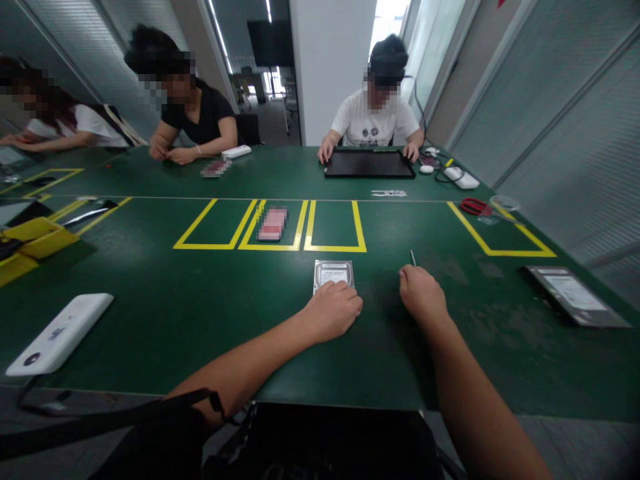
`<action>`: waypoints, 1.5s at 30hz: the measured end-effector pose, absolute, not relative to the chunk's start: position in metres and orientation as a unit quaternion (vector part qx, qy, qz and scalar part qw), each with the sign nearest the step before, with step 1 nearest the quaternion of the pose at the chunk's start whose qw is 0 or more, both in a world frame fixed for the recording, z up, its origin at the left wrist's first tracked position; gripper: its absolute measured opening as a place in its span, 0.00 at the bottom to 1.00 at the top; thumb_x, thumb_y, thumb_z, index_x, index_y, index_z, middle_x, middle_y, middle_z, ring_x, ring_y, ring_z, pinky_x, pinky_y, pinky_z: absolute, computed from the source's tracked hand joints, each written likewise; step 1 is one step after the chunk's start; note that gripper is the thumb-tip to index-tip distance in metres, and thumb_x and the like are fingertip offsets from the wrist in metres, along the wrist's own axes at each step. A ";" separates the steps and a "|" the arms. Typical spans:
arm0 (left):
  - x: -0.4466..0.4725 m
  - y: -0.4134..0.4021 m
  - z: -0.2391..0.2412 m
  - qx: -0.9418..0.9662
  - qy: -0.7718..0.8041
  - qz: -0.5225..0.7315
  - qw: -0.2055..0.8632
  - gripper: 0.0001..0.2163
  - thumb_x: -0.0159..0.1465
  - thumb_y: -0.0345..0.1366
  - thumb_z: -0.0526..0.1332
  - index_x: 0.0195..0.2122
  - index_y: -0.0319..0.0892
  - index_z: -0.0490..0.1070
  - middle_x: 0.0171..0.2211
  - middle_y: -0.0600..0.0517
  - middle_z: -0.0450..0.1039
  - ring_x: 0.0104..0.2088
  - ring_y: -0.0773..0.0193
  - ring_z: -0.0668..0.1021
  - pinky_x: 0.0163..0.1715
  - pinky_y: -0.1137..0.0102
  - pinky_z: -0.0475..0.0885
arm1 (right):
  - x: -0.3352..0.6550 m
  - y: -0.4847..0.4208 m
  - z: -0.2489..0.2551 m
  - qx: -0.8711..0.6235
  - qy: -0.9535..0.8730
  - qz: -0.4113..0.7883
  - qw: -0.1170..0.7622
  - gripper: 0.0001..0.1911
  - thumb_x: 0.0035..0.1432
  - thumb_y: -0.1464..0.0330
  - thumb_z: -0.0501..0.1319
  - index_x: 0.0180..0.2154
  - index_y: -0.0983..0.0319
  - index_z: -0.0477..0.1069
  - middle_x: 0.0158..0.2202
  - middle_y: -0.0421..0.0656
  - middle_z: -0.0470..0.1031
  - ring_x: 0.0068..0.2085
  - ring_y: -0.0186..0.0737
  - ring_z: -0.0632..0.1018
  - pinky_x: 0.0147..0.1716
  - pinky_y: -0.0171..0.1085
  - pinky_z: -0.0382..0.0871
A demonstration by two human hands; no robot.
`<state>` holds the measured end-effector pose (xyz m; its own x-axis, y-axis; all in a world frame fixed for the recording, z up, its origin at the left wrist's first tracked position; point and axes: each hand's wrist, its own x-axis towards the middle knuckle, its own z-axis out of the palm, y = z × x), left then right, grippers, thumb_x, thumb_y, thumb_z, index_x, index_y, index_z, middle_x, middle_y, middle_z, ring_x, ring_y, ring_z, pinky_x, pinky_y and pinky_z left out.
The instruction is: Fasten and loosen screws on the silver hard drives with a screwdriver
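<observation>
A silver hard drive point(333, 271) with a white label lies on the green table in front of me. My left hand point(336, 308) is closed over its near edge, with the fingers curled and covering the lower part of the drive. To the right, my right hand point(423, 291) makes a fist just above the table, apart from the drive. A thin metal shaft point(413, 258), like that of a screwdriver, sticks out beyond its fingers; the handle is hidden in the grip.
Another, larger drive-like unit point(575, 295) lies at right. A white power bank point(61, 333) is at left, near yellow bins point(40, 243). Yellow tape outlines point(335, 249) mark the table; one holds a pink phone-like object point(273, 224). Red-handled scissors point(475, 207) lie farther right. Several people sit opposite.
</observation>
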<state>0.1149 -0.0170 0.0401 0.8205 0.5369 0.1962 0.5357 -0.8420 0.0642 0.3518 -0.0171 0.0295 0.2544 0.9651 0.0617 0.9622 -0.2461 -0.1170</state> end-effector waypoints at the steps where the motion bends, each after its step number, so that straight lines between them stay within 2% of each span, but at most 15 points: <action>1: 0.114 -0.017 0.040 0.953 0.283 0.105 0.013 0.07 0.68 0.36 0.56 0.38 0.42 0.73 0.38 0.48 0.75 0.41 0.56 0.73 0.38 0.63 0.66 | 0.352 -0.017 0.030 -0.790 -0.610 0.012 0.065 0.13 0.73 0.65 0.48 0.43 0.61 0.69 0.44 0.46 0.71 0.39 0.38 0.74 0.33 0.35 0.57; 14: 0.112 -0.017 0.035 0.943 0.296 0.126 0.082 0.07 0.67 0.37 0.57 0.36 0.43 0.73 0.35 0.50 0.76 0.39 0.57 0.71 0.40 0.62 0.63 | 0.353 -0.014 0.027 -0.788 -0.613 0.010 0.058 0.13 0.72 0.65 0.48 0.42 0.60 0.69 0.42 0.44 0.72 0.38 0.40 0.74 0.32 0.35 0.56; 33: 0.112 -0.022 0.031 0.949 0.286 0.125 0.041 0.08 0.68 0.37 0.56 0.37 0.43 0.73 0.35 0.50 0.77 0.39 0.57 0.71 0.39 0.61 0.61 | 0.352 -0.016 0.029 -0.783 -0.618 0.017 0.065 0.14 0.73 0.64 0.48 0.43 0.61 0.70 0.43 0.45 0.72 0.39 0.39 0.74 0.33 0.34 0.57; 45: 0.105 -0.015 0.032 0.934 0.313 0.138 0.106 0.06 0.67 0.37 0.59 0.37 0.44 0.75 0.34 0.51 0.77 0.39 0.58 0.71 0.40 0.63 0.62 | 0.352 -0.016 0.031 -0.784 -0.618 0.021 0.056 0.14 0.72 0.65 0.48 0.43 0.61 0.71 0.42 0.46 0.72 0.41 0.40 0.74 0.36 0.34 0.60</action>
